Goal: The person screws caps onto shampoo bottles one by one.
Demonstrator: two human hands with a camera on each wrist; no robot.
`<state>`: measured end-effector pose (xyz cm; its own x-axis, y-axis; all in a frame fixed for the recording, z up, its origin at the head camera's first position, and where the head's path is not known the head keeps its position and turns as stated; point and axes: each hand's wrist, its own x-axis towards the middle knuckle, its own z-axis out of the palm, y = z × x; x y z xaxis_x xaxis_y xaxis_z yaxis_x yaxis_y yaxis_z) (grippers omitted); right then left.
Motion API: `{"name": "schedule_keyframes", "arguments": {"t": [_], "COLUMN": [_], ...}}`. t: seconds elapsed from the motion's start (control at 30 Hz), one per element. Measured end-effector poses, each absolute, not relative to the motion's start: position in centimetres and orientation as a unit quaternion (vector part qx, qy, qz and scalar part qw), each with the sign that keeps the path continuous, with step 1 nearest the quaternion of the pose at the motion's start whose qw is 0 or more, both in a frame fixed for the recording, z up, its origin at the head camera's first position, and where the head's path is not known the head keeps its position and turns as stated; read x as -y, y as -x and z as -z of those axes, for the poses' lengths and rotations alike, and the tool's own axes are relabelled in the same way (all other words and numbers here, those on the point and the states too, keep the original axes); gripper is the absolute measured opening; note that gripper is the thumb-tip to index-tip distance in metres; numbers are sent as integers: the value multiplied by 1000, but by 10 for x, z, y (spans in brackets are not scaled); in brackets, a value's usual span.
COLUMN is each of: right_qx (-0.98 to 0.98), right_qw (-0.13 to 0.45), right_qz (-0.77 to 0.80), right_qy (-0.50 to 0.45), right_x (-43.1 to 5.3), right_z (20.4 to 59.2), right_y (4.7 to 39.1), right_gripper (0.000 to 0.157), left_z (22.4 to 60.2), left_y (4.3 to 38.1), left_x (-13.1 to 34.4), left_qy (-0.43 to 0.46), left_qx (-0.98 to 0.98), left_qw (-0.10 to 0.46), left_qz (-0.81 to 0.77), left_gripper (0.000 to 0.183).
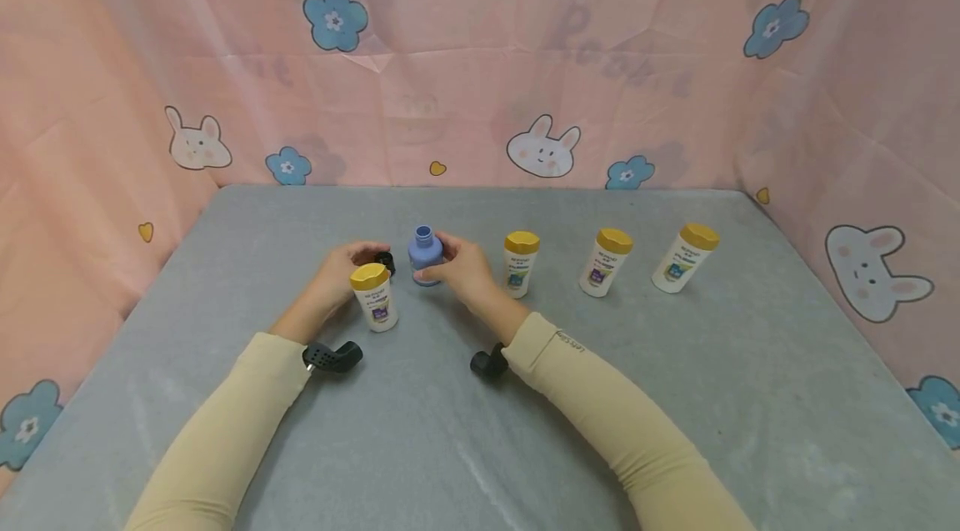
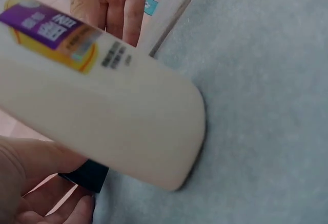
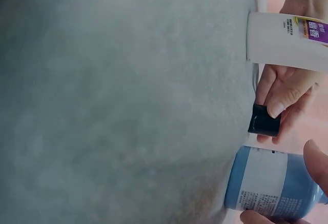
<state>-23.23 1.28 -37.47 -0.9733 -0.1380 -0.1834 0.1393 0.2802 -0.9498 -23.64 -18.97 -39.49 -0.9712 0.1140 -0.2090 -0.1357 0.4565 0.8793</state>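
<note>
My left hand (image 1: 341, 277) pinches a small black cap (image 3: 265, 120) between thumb and fingers, low at the table surface. Just right of it stands a blue bottle (image 1: 426, 252), upright, its neck uncapped. My right hand (image 1: 468, 273) grips this bottle from the right side, thumb in front. A white bottle with a yellow cap (image 1: 373, 298) and a purple label stands in front of my left hand, apart from its grip. In the left wrist view that white bottle (image 2: 128, 116) fills much of the picture and hides the blue bottle.
To the right of my right hand stand three more white bottles with yellow caps: one close by (image 1: 519, 264), a middle one (image 1: 606, 262) and a far one (image 1: 684, 258). Grey cloth covers the table (image 1: 420, 431). A pink patterned curtain (image 1: 435, 89) encloses the back and sides.
</note>
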Motion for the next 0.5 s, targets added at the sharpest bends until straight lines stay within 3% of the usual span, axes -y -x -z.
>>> {"name": "schedule_keyframes", "arguments": {"t": [0.3, 0.5], "right_qx": [-781, -781], "right_qw": [96, 85], "right_qz": [616, 618], "right_qy": [-30, -32], "right_x": [-9, -16], "right_z": [377, 372], "right_y": [232, 225], "right_gripper": [69, 64], "left_z": [393, 373], "left_y": [240, 234], "left_x": [189, 200], "left_qy": [30, 42], "left_qx": [-837, -828], "left_qw": [116, 86], "left_qz": [-534, -552], "left_gripper": [45, 50]}}
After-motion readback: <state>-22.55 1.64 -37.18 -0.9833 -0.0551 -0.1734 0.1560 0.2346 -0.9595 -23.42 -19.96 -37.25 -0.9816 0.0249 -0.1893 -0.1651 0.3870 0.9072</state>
